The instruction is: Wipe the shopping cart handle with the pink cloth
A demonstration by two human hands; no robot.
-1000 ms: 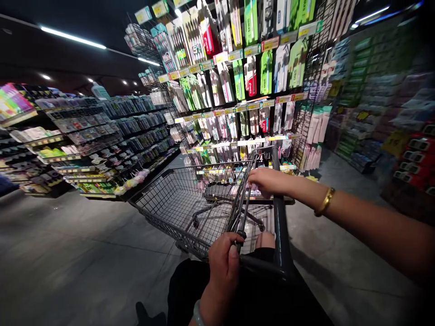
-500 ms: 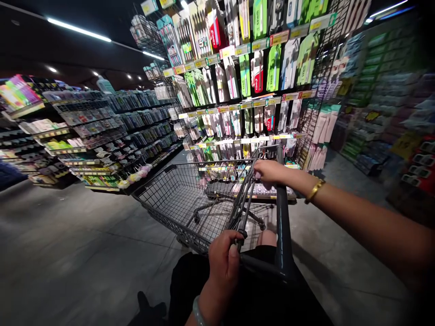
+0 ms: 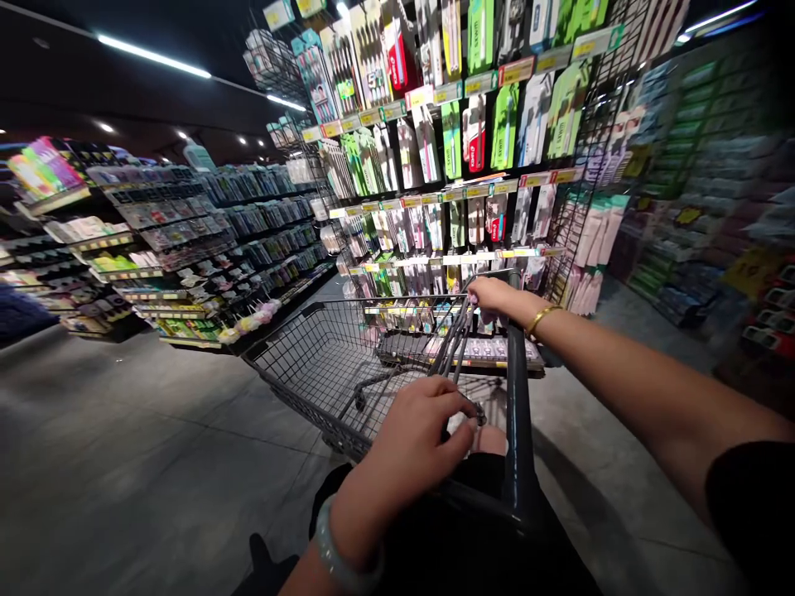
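While cart point(image 3: 348, 364) stands on floor point(image 3: 124, 463) right in front of person, both hands on it. One cart, wire basket with nothing seen inside. Looks stiff and hard, probably light to roll (on wheels). Best hold: dark handle bar point(image 3: 517, 430). Left hand point(image 3: 416, 443) half closed, fingers on folding wire flap near bar. Right hand point(image 3: 490, 295) wrapped round far top corner. Two hands, two bracelets. One rack of toothbrushes point(image 3: 447, 157) just ahead; more shelves point(image 3: 155, 248) at left.
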